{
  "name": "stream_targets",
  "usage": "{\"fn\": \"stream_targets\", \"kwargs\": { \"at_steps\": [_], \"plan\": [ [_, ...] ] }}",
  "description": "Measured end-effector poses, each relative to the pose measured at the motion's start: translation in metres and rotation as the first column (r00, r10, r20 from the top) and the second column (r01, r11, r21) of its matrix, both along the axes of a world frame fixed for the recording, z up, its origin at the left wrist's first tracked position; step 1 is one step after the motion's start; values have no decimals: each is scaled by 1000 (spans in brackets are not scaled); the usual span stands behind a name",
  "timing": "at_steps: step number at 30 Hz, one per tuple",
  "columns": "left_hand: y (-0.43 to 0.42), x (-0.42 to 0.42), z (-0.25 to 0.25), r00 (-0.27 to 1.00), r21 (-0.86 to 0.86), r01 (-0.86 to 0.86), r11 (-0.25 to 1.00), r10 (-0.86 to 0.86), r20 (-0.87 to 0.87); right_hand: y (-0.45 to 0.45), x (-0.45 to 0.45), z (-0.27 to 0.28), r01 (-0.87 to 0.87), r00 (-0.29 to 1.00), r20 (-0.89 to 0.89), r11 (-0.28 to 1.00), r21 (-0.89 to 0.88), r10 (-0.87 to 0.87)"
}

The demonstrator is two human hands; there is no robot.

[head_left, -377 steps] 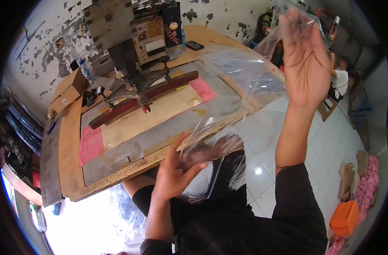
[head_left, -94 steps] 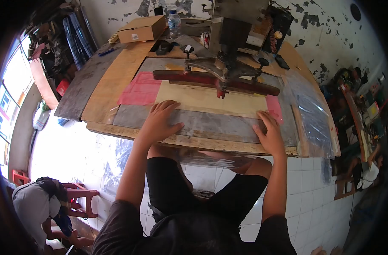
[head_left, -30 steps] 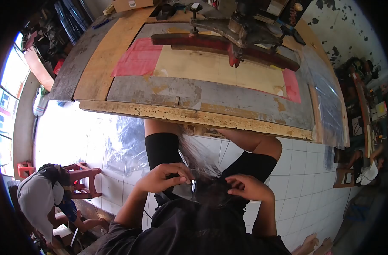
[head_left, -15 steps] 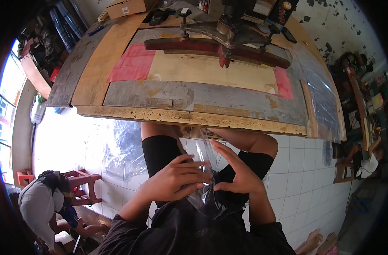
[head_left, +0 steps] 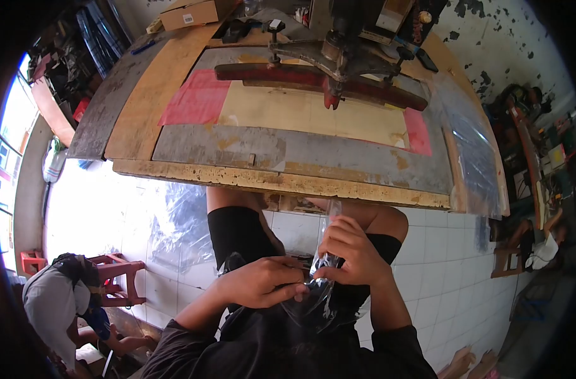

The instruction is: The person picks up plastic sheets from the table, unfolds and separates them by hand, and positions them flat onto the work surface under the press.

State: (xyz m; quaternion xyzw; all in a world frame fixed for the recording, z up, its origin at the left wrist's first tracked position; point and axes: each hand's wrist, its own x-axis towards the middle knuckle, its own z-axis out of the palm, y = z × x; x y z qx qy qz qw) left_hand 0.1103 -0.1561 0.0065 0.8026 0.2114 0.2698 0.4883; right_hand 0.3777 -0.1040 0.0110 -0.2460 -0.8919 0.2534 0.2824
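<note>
Flaking white walls (head_left: pixel 490 47) and a tiled floor (head_left: pixel 420 268) surround a heavy worktable (head_left: pixel 275 181), its wooden front edge chipped and worn. On top, a pale yellow sheet (head_left: pixel 313 114) lies flat between a pink patch at its left end (head_left: pixel 196 96) and a smaller one at its right (head_left: pixel 418 131). A dark red press bar (head_left: pixel 363 93) crosses over its rear part; whether the two touch I cannot tell.

Clear plastic film (head_left: pixel 326 287) is in the person's lap, below the table edge and off the worktop. The right hand (head_left: pixel 356 254) has its fingers wrapped around a bunched length, with a narrow end poking up past the knuckles. The left hand (head_left: pixel 269 282) is just beside it, fingers curled and thumb drawn in, seemingly pinching the film, though its fingertips are partly hidden. By the look of it, the gathering is partway along: the upper stretch is squeezed narrow, while loose folds below are not yet drawn in.

More clear sheets (head_left: pixel 474 158) lie along the table's right side, and a crumpled heap (head_left: pixel 184 224) sits on the floor.

As for containers, a cardboard box (head_left: pixel 190 14) stands at the back left and a whitish sack (head_left: pixel 53 161) by the left wall; neither shows its contents.
</note>
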Motion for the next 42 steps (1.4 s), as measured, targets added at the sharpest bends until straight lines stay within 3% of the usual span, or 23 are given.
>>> {"fn": "stream_targets", "kwargs": {
  "at_steps": [3, 4, 5, 8, 11, 13, 14, 19, 21, 22, 23, 24, 25, 26, 27, 28, 30, 31, 33, 35, 37, 41, 42],
  "plan": [
    [2, 3, -1, 997, -109, 67, 992, -69, -17, 1, 5, 9, 85, 995, 31, 988, 132, -90],
    [-1, 7, -1, 999, -84, 35, 996, -33, 30, 7, 5, 13, 116, 990, -104, 973, 200, -96],
    [-2, 11, -1, 997, -61, 3, 998, 2, 79, 9, 6, 19, 115, 990, -103, 972, 203, -96],
    [-2, 16, 13, 998, -126, 51, 991, -47, 35, 14, 11, 37, 313, 920, -347, 877, 365, -183],
    [3, 18, 14, 994, -83, 91, 992, -85, 74, 27, 20, 60, 295, 946, -258, 845, 446, -195],
    [14, 12, 29, 946, -491, 232, 839, -312, -85, 36, 18, 72, 267, 956, -243, 839, 474, -167],
    [16, 11, 25, 950, -501, 271, 822, -312, 2, 39, 17, 78, 240, 968, -181, 841, 484, -171],
    [40, 0, 10, 871, -402, 471, 785, -487, 69, 37, 12, 85, 256, 961, -84, 734, 630, -263],
    [48, -8, 10, 831, -62, 418, 906, -355, 427, 35, 16, 85, 416, 908, -239, 682, 602, -343],
    [51, -18, 18, 810, -68, 399, 914, -316, 494, 30, 21, 83, 415, 909, -238, 682, 602, -344],
    [49, -22, 18, 757, -39, 333, 942, -243, 606, 21, 30, 79, 447, 894, -255, 776, 445, -368],
    [41, -27, 22, 715, -148, 273, 951, -97, 693, 13, 38, 74, 463, 879, -269, 843, 273, -395],
    [30, -33, 24, 655, -263, 222, 939, 56, 754, 8, 48, 68, 462, 878, -271, 844, 272, -394],
    [22, -42, 21, 627, -352, 171, 920, 174, 759, 2, 59, 62, 333, 935, -159, 940, 76, -318],
    [25, -53, 26, 656, -311, 134, 941, 151, 739, -4, 66, 54, 201, 975, -66, 970, -138, -211],
    [23, -58, 30, 656, -362, 54, 930, 241, 715, -13, 69, 44, 200, 975, -66, 970, -138, -211],
    [23, -64, 33, 641, -406, -79, 910, 359, 678, -29, 74, 25, 16, 999, -32, 848, -530, -39],
    [28, -65, 35, 632, -400, -132, 907, 388, 671, -33, 75, 19, 17, 999, -31, 849, -529, -39],
    [39, -61, 36, 629, -328, -196, 924, 375, 681, -39, 77, 6, -180, 976, -216, 523, -833, -8],
    [43, -62, 41, 680, -213, -266, 940, 340, 650, -36, 78, -21, -212, 970, -244, 493, -844, -2],
    [46, -58, 49, 710, -109, -312, 944, 308, 634, -25, 79, -34, 71, 986, -46, 641, -764, -163],
    [43, -52, 64, 763, -48, -253, 966, 230, 604, -13, 38, -33, 208, 944, -78, 762, -613, -320],
    [42, -51, 67, 768, -27, -231, 973, 199, 609, -12, 27, -40, 216, 925, -101, 727, -652, -366]
  ]
}}
